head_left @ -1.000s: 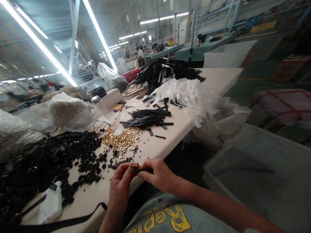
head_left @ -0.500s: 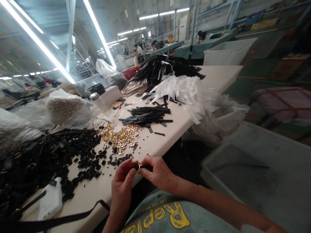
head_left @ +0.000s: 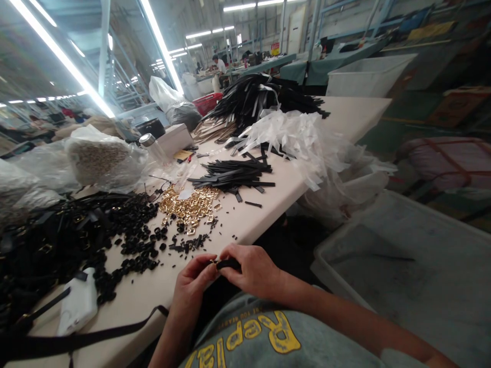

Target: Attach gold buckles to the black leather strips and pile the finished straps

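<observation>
At the table's near edge my two hands meet, fingertips pinched close together. My left hand (head_left: pixel 194 276) closes on a small gold buckle (head_left: pixel 214 261), most of it covered by the fingers. A short black strap (head_left: pixel 229 263) is gripped in my right hand (head_left: pixel 251 268), its end reaching the buckle. Whether the strap passes through the buckle cannot be made out. Just beyond the hands lie small black bits (head_left: pixel 188 243) and a heap of gold buckles (head_left: pixel 191 207). Behind these is a pile of cut black straps (head_left: pixel 232 175).
Black loops (head_left: pixel 140 250) and finished-looking black straps (head_left: pixel 42 240) cover the table's left side, beside a white device (head_left: pixel 79 301). White film strips (head_left: pixel 291 135) and a bundle of long black strips (head_left: pixel 257 102) lie farther back. A grey bin (head_left: pixel 383 255) stands right.
My fingers have drawn closer round the buckle, which now shows less. My left wrist has shifted slightly left and the view has tilted a little.
</observation>
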A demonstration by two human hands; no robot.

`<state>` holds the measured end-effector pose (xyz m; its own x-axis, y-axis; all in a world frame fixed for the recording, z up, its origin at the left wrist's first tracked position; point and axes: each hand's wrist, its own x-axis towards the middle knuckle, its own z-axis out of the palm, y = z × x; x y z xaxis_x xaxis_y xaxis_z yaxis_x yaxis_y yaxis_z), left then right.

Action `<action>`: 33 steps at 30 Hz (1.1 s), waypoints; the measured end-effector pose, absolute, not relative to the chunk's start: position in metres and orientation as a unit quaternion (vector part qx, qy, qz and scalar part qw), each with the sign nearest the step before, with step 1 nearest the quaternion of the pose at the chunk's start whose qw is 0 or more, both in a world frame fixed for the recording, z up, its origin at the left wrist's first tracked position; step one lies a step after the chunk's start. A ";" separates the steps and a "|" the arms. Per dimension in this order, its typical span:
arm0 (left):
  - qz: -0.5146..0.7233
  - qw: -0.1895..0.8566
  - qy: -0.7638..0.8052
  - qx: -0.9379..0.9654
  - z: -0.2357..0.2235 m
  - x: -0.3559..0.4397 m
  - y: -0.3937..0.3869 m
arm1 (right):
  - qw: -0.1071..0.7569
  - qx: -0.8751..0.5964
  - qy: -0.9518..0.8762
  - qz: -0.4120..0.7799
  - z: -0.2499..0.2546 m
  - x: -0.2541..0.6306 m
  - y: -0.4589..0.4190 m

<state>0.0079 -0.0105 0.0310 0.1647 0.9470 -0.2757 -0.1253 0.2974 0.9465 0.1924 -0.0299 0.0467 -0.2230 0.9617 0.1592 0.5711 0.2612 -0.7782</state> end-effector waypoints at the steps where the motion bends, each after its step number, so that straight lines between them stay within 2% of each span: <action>1: 0.419 0.653 0.493 0.393 0.031 0.005 -0.010 | 0.325 -0.519 -0.717 0.333 0.048 0.194 -0.030; 4: 0.410 0.698 0.495 0.315 0.027 -0.002 -0.010 | 0.309 -0.494 -0.705 0.403 0.046 0.199 -0.030; 9: 0.402 0.740 0.475 0.254 0.017 0.002 -0.016 | 0.328 -0.491 -0.718 0.368 0.037 0.193 -0.032; 15: 0.403 0.742 0.460 0.274 0.011 0.009 -0.018 | 0.340 -0.471 -0.732 0.355 0.035 0.185 -0.030; 21: 0.411 0.731 0.467 0.281 0.008 0.008 -0.014 | 0.336 -0.451 -0.716 0.414 0.035 0.186 -0.027; 30: 0.356 0.759 0.453 0.302 0.014 0.010 -0.017 | 0.338 -0.443 -0.632 0.539 0.030 0.188 -0.018; 33: 0.345 0.753 0.463 0.316 0.018 0.008 -0.019 | 0.329 -0.458 -0.625 0.540 0.030 0.188 -0.014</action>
<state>0.0081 -0.0187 0.0179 0.3340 0.8114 -0.4797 -0.2272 0.5632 0.7945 0.1878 -0.0142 0.0303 -0.3641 0.9276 -0.0839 0.2166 -0.0033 -0.9763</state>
